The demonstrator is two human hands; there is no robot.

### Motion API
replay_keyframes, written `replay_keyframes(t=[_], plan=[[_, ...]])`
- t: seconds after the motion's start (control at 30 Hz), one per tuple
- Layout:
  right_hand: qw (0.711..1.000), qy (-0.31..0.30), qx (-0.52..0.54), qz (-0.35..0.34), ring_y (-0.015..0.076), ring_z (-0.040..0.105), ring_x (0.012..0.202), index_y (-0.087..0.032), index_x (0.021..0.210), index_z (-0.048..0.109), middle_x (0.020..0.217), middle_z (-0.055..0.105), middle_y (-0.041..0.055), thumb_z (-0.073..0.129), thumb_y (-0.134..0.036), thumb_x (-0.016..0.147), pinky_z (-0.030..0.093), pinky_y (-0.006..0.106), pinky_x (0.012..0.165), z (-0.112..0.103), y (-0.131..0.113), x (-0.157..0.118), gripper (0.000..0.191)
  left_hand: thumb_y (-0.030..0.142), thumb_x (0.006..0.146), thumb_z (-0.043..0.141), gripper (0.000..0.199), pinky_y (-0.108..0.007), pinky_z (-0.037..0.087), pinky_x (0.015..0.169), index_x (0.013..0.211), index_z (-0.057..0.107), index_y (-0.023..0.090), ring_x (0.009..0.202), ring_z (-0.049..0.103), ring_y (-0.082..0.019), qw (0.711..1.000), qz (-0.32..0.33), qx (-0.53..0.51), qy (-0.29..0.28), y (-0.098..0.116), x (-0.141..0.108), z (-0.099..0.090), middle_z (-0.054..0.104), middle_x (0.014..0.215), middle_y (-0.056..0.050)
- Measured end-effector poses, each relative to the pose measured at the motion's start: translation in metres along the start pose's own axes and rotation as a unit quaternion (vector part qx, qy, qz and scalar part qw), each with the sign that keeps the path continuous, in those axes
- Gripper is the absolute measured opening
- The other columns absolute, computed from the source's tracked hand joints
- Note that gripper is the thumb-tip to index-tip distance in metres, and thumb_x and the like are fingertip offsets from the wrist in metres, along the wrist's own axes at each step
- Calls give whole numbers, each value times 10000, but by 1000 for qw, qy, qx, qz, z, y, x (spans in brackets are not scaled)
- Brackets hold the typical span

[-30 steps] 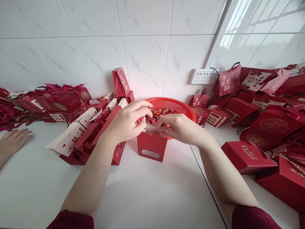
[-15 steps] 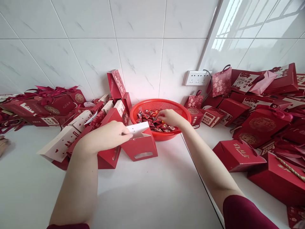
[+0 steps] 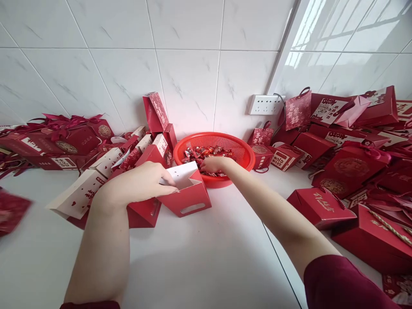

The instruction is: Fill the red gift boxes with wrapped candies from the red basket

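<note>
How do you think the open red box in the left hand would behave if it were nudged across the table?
The open red box looks like thin folded card, so it would probably slide easily and weigh little. Its walls may flex under the left hand, since the top is unfastened and the cut-out window likely weakens the front. Being tall-sided, it might tip if pushed high up.

An open red box (image 3: 189, 199) with a white lining was gripped at its rim by the left hand (image 3: 146, 182), and its oval window was turned toward the camera. Red-wrapped sweets (image 3: 222, 151) were held in a red perforated basket (image 3: 238, 148), into which the right hand (image 3: 214, 164) was dipped. A white heart-patterned box (image 3: 77, 193) was seen to the left. More red boxes (image 3: 354, 167) were heaped to the right, near a white power strip (image 3: 266, 105) mounted on the tiled wall (image 3: 186, 81).
</note>
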State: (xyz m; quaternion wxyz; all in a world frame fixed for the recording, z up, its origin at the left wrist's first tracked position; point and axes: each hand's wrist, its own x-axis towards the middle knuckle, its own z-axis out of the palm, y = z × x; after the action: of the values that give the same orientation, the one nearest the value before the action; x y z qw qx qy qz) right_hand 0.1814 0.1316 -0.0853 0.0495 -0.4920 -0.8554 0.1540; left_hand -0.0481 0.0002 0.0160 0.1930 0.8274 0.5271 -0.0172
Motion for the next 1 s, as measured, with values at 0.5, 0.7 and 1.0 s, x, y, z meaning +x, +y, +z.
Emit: replay_keyframes(t=[0.5, 0.7, 1.0], plan=[[962, 241, 114, 58, 158, 598, 727, -207, 837, 532, 818, 662, 13, 602, -287, 827, 431, 261, 634, -33, 13, -101, 107, 416, 881, 585, 307, -304, 521, 780, 1123, 743, 312, 984, 670, -234, 983, 130, -88, 93, 29, 29, 27, 680, 1217, -27], [869, 335, 358, -62, 164, 627, 707, -231, 964, 515, 872, 650, 16, 750, -346, 796, 482, 286, 615, -59, 2, -146, 311, 443, 862, 652, 257, -336, 525, 845, 1038, 756, 288, 1011, 661, -224, 959, 161, -99, 213, 40, 34, 32, 623, 1323, -26], [858, 196, 432, -197, 162, 643, 774, -192, 1127, 655, 1020, 685, 68, 737, -311, 858, 545, 286, 648, -55, -46, -158, 305, 471, 874, 661, 337, -278, 590, 668, 1014, 756, 180, 804, 719, -205, 865, 168, -408, 237, 56, 18, 31, 749, 902, -55]])
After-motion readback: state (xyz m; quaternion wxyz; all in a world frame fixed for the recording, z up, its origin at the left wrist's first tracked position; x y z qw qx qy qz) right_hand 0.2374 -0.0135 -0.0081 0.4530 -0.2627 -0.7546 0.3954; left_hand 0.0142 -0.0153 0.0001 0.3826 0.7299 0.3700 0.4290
